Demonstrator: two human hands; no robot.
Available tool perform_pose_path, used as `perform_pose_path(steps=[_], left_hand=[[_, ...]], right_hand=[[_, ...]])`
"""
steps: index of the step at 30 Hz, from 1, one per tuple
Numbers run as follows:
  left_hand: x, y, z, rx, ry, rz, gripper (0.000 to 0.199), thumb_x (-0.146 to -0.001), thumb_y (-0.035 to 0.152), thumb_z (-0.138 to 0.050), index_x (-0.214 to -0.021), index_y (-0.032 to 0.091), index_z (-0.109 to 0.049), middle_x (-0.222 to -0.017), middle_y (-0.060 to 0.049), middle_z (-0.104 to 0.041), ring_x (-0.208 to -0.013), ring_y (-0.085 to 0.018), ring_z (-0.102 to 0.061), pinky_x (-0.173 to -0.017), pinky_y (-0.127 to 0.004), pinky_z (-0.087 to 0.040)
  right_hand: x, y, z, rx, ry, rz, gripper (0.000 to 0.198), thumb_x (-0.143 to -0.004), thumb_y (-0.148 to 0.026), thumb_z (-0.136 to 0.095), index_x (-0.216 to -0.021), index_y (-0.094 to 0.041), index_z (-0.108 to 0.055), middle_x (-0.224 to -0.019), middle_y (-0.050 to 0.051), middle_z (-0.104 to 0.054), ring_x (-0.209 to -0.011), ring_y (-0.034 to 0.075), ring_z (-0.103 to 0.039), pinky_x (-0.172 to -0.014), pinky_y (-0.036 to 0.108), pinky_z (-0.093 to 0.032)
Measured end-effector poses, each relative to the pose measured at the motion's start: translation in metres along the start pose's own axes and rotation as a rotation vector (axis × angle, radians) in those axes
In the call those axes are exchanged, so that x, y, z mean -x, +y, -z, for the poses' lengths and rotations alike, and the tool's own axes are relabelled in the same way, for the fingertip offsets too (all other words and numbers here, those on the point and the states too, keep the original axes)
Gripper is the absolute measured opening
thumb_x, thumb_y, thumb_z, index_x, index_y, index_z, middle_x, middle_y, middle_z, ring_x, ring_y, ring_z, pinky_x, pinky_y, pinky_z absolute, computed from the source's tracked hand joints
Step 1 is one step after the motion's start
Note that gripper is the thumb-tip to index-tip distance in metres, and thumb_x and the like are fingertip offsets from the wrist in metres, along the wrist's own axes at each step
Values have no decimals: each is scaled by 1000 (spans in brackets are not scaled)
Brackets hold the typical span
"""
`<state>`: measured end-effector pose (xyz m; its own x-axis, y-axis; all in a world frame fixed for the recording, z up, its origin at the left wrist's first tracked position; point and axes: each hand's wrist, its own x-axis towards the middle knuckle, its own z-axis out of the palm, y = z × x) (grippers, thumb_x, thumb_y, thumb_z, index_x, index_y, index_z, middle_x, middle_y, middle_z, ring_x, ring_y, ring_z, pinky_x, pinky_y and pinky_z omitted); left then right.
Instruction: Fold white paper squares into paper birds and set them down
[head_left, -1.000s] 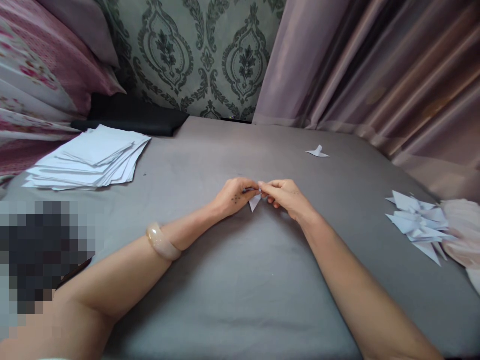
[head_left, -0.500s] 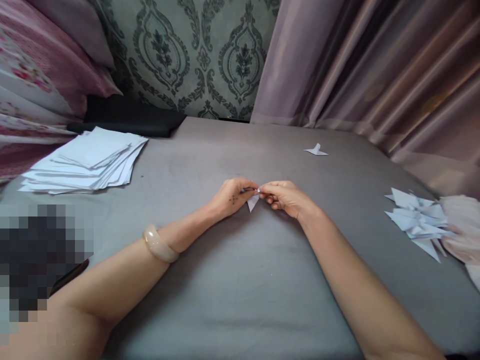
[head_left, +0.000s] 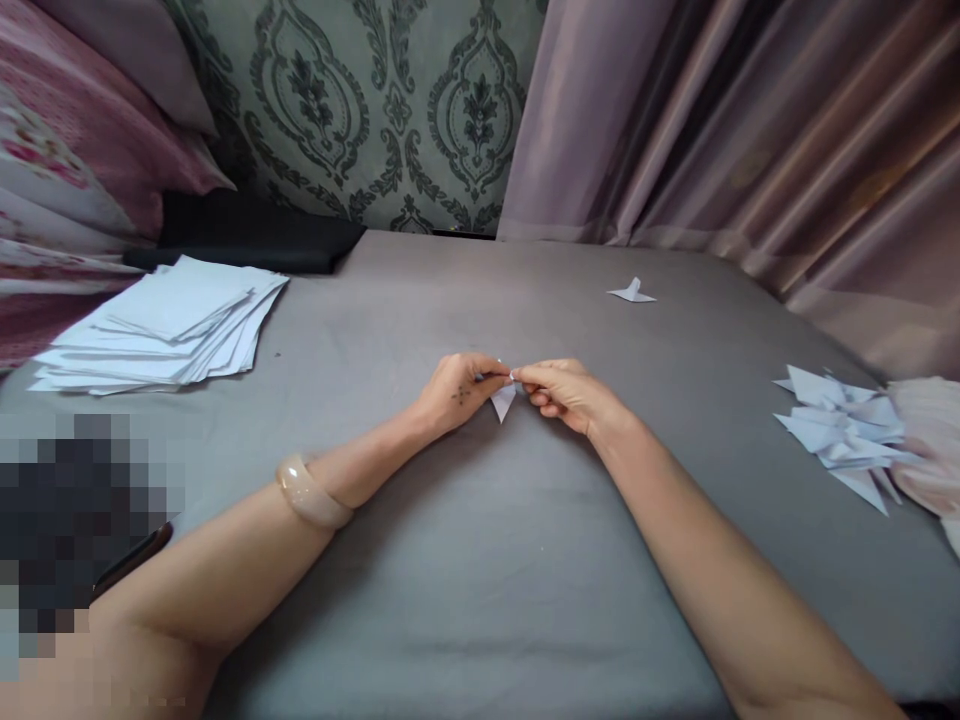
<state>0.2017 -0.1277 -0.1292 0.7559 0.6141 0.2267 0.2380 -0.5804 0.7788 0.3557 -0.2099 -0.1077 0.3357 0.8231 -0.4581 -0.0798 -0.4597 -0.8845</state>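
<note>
L hand (head_left: 455,388) & R hand (head_left: 564,392) both pinch small folded paper (head_left: 503,400) w/ fingertips.

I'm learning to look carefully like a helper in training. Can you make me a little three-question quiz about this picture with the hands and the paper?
1. True or false: both hands pinch one small folded paper piece.
2. Which side of the grey sheet holds the stack of flat paper sheets: the left hand side or the right hand side?
3. What sits on the left forearm? A) a watch B) a pale bangle C) a ribbon

Key: 1 true; 2 left hand side; 3 B
</note>
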Motion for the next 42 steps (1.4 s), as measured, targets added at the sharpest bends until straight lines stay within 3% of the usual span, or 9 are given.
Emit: perform_pose_path(steps=[11, 31, 35, 38, 42], left_hand=[[-1, -1, 0, 70, -28, -54, 21, -87, 29, -58, -91, 19, -76, -86, -4, -75, -80, -16, -67, -73, -24, -48], [-4, -3, 0, 97, -38, -30, 22, -84, 33, -61, -84, 16, -75, -83, -6, -75, -78, -17, -66, -71, -24, -49], [-4, -2, 2, 114, -41, 8, 21, -83, 32, -62, -83, 16, -75, -82, -5, -74, -78, -17, -66, -71, -24, -48], [-4, -1, 3, 125, -47, 34, 21, -82, 32, -63, -83, 16, -75, -81, -4, -74, -77, -16, -66, -70, -24, -48], [-3, 0, 4, 157, -53, 41, 22, -81, 34, -64, -82, 15, -75, -80, -4, -74, -76, -16, -66, -68, -23, -48]], right_hand=[[3, -2, -1, 45, 39, -11, 15, -65, -18, -65, -56, -17, -54, -54, -2, -52, -42, 3, -37, -31, 16, -21], [3, -4, 4, 16, -38, -43, 18, -67, -15, -64, -55, -17, -51, -52, -4, -46, -40, 3, -33, -33, 17, -17], [9, 3, 7, 74, -67, 87, 10, -71, -20, -63, -64, -17, -57, -54, -5, -47, -42, 4, -36, -36, 18, -22], [14, 10, 11, 236, -65, 293, 8, -75, -23, -60, -78, -18, -65, -59, -4, -52, -47, 6, -41, -43, 19, -31], [17, 19, 12, 501, 37, 555, 15, -77, -30, -61, -85, -20, -67, -70, -2, -61, -60, 10, -52, -59, 23, -40]])
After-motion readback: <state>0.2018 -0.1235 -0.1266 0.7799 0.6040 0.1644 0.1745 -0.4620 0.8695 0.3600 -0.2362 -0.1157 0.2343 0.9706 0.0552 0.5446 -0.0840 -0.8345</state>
